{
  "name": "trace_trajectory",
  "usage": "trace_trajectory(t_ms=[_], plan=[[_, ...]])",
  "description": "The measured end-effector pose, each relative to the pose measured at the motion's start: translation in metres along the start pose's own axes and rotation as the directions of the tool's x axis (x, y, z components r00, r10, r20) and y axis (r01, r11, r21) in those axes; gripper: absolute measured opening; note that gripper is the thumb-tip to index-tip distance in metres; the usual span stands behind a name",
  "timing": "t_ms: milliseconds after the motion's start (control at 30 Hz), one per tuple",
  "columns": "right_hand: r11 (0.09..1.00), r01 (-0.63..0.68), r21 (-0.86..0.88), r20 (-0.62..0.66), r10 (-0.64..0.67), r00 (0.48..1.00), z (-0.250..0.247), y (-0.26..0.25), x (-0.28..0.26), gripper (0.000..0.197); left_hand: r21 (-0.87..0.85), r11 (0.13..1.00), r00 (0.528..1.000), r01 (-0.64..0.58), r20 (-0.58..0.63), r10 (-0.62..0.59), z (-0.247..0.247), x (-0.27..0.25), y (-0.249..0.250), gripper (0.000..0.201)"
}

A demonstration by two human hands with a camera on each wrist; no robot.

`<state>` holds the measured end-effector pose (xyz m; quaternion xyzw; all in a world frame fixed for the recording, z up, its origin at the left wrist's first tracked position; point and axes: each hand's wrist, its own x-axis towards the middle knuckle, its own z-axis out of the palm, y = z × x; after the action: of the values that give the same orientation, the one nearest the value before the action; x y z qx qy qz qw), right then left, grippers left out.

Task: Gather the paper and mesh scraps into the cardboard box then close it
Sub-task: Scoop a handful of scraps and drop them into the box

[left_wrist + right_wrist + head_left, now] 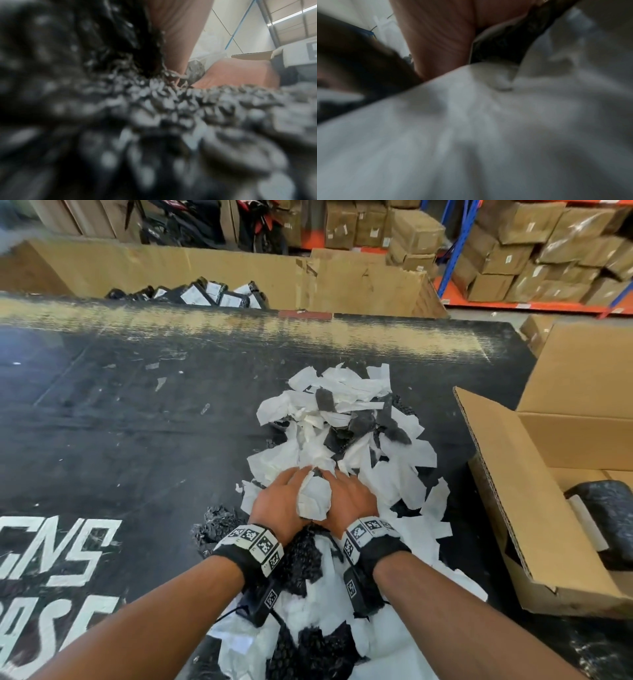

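Left hand [279, 501] and right hand [349, 501] side by side, backs up, fingers sunk in scrap pile [346, 433], crumpled white paper scrap [313, 496] wedged between them; grip hidden, cannot tell. Left wrist view alone shows black mesh [171, 105] close up; right wrist view, white paper [471, 135]. One open cardboard box [555, 440] right of hands, one dark roll [606, 508] inside.

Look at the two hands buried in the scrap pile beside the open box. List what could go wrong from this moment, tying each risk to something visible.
1. The left hand and right hand press into only the middle of the scrap pile; a lift could shed loose paper onto the black table.
2. Mesh scraps beside the left wrist lie outside both hands and may be missed.
3. The cardboard box already holds a dark roll, and its raised near flap could catch scraps.
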<state>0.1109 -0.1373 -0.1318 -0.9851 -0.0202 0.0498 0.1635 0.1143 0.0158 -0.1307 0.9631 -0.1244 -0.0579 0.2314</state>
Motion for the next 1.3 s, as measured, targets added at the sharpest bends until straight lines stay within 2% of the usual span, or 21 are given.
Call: trace_trajectory(t_ms=[100,200,333,467,667,867,933,1067,1300], plan=[[1.0,0.004,0.026,-0.069,-0.003,0.998,-0.006,-0.009,-0.004,0.063,-0.064,0.998,0.998,0.014,-0.058,-0.018,-0.002,-0.005,0.005,0.073],[0.999,0.018,0.036,-0.145,-0.012,0.989,-0.017,-0.017,-0.011,0.057,-0.101,0.995,0.99,0.02,-0.136,-0.034,-0.01,-0.012,0.009,0.072],[0.997,0.066,0.031,-0.228,-0.057,0.972,-0.041,-0.029,-0.022,0.073,-0.107,0.994,0.957,-0.029,-0.292,-0.003,-0.032,-0.023,0.014,0.073],[0.993,0.114,0.042,-0.323,-0.095,0.942,-0.073,-0.043,-0.035,0.068,-0.105,0.986,0.902,-0.133,-0.424,0.076,-0.061,-0.033,0.023,0.078],[0.981,0.188,0.049,-0.419,-0.151,0.896,-0.119,-0.059,-0.041,0.075,-0.071,0.974,0.822,-0.216,-0.551,0.142,-0.111,-0.04,0.048,0.082],[0.954,0.295,0.06,-0.525,-0.221,0.822,-0.162,-0.079,-0.051,0.074,0.018,0.978,0.758,-0.21,-0.628,0.175,-0.16,-0.06,0.069,0.083],[0.942,0.328,0.066,-0.54,-0.242,0.806,-0.172,-0.086,-0.056,0.074,0.052,0.979,0.742,-0.197,-0.644,0.183,-0.173,-0.071,0.078,0.081],[0.91,0.412,0.055,-0.602,-0.299,0.741,-0.195,-0.096,-0.07,0.07,0.111,0.984,0.701,-0.139,-0.691,0.177,-0.199,-0.1,0.102,0.08],[0.861,0.509,-0.015,-0.708,-0.369,0.602,-0.254,-0.073,-0.122,0.059,0.156,0.986,0.634,-0.061,-0.757,0.159,-0.216,-0.151,0.185,0.079]])
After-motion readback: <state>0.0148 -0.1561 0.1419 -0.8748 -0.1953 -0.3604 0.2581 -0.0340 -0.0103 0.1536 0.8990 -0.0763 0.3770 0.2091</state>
